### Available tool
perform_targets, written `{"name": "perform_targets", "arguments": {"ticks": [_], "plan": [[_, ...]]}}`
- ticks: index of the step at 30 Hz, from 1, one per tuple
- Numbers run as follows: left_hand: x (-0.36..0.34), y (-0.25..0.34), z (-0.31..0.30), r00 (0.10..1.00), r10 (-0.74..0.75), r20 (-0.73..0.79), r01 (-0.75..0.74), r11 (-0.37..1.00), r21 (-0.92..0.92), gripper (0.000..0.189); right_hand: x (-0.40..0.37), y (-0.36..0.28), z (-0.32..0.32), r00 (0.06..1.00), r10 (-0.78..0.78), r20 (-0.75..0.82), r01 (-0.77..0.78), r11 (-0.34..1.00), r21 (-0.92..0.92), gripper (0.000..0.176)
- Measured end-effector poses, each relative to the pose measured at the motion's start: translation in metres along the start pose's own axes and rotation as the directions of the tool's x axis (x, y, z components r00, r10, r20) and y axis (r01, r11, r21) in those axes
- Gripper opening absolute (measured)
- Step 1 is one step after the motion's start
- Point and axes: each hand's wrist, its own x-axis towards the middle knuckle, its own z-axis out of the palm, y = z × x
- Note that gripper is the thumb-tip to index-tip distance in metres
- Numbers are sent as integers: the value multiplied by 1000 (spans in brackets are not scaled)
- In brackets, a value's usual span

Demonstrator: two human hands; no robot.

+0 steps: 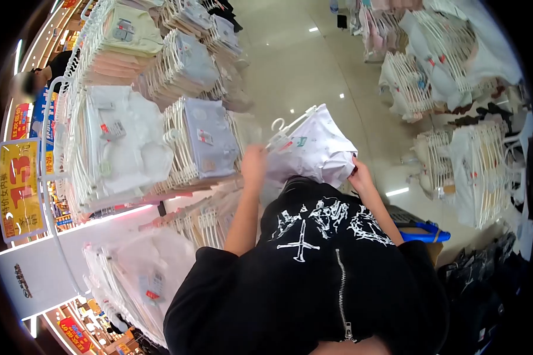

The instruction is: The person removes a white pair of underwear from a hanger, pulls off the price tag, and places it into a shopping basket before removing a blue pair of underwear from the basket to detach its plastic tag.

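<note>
White underpants (318, 145) with a small green print hang from a white plastic hanger (284, 129), tilted in front of my chest. A red-and-white tag sits near the hanger bar. My right hand (359, 176) is closed on the lower right edge of the underpants, fingers partly hidden by the fabric. On the other side, my left hand (254, 163) is at the left edge of the underpants, below the hanger's hook. Motion smears its fingers, so whether it grips the fabric cannot be seen.
Racks of packed underpants on hangers (204, 139) stand close on my left, with a yellow price sign (21, 189). More hanging garments (477, 171) line the right. A blue-handled object (426, 232) is by my right elbow. Another person (56, 68) is at far left.
</note>
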Motion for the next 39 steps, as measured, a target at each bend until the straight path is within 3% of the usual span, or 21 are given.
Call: {"name": "perform_targets", "arguments": {"ticks": [7,10,14,20,24,25,28,30,32,34,39], "plan": [[118,-2,11,996,-87,31,90,993,-75,18,60,-63,91,996,-88,9,89,988,-129,30],[157,-11,-3,993,-63,-96,46,985,-164,18,93,-78,140,999,-47,5,47,985,-166,31],[198,-32,-25,981,-19,-194,-8,990,-138,18,141,-81,186,995,-3,97,21,982,-186,31],[209,-40,-65,972,-123,-201,117,992,-39,13,192,-68,211,972,215,96,-185,949,-254,26],[191,-32,-80,927,-93,-364,105,994,12,10,223,-79,220,941,338,-12,-311,853,-419,20],[187,-29,-89,913,-100,-395,125,991,37,9,230,-86,226,938,345,23,-290,821,-493,17],[169,-18,-124,818,-100,-567,234,958,169,8,256,-106,240,908,418,6,-326,717,-616,18],[153,-8,-161,686,-8,-728,303,912,276,7,269,-123,257,883,469,-20,-358,644,-676,14],[131,14,-206,629,-64,-775,486,811,327,5,285,-137,264,850,526,33,-328,577,-748,12],[115,30,-243,505,-95,-858,567,786,247,5,295,-150,279,827,560,46,-312,527,-791,12],[83,41,-301,359,82,-930,723,606,333,6,346,-162,285,792,611,-16,-381,474,-794,10]]}}
